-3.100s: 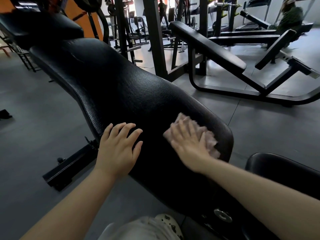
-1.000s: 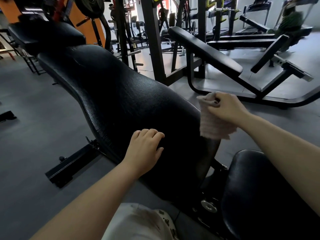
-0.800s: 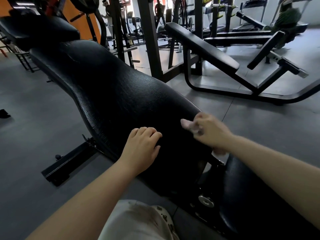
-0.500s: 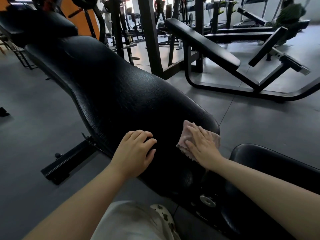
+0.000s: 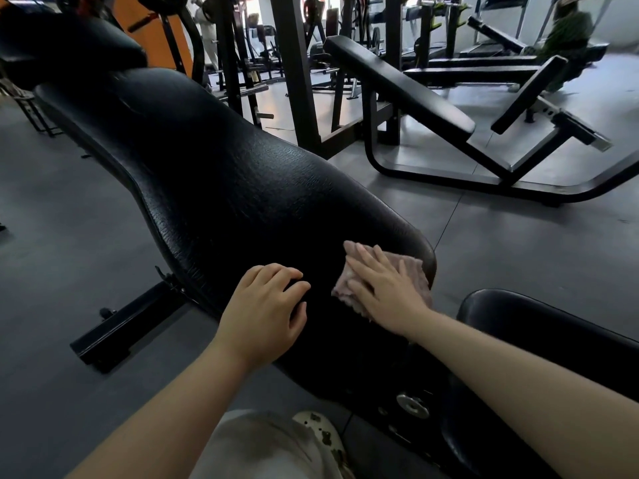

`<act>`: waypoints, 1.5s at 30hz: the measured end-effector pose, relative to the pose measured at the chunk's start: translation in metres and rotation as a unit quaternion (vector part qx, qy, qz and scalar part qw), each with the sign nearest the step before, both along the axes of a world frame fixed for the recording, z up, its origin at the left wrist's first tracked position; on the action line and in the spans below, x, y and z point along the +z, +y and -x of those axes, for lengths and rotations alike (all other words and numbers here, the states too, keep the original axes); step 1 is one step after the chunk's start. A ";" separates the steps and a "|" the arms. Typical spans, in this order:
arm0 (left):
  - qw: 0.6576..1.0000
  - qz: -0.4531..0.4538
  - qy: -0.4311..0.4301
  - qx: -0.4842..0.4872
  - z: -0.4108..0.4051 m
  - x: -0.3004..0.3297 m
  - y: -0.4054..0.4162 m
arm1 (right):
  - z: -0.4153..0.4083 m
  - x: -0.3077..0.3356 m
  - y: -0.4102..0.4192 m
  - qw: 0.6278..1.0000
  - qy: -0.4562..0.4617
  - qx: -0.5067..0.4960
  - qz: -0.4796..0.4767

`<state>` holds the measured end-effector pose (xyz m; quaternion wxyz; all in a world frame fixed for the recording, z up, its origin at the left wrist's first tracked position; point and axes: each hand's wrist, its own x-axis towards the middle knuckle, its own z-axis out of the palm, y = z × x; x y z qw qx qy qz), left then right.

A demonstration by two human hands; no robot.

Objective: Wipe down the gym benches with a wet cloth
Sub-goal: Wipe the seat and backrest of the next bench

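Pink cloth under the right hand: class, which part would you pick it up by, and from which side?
Probably the far left corner of the pink cloth: it sticks out past the fingertips of the right hand, lying flat on the backrest pad. Pinch it from above, coming from the left, where the pad is bare. The cloth's right edge sits at the pad's rim, giving less support.

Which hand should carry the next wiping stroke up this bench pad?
Right. The right hand lies flat on the pink cloth, pressing it to the near end of the bench pad. The left hand rests bare on the pad beside it, better placed to steady.
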<state>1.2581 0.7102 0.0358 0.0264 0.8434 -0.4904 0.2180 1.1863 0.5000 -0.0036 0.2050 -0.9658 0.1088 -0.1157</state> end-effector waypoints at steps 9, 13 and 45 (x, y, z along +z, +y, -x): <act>1.000 -0.007 0.000 -0.001 0.000 -0.001 -0.001 | -0.041 0.017 -0.019 1.000 0.025 0.000 0.011; 1.000 0.003 0.003 -0.011 0.000 -0.001 0.000 | 0.013 -0.006 -0.013 0.993 -0.009 0.094 0.068; 1.000 0.001 -0.008 -0.014 0.001 0.000 0.001 | 0.048 -0.021 0.037 0.994 0.057 0.055 0.077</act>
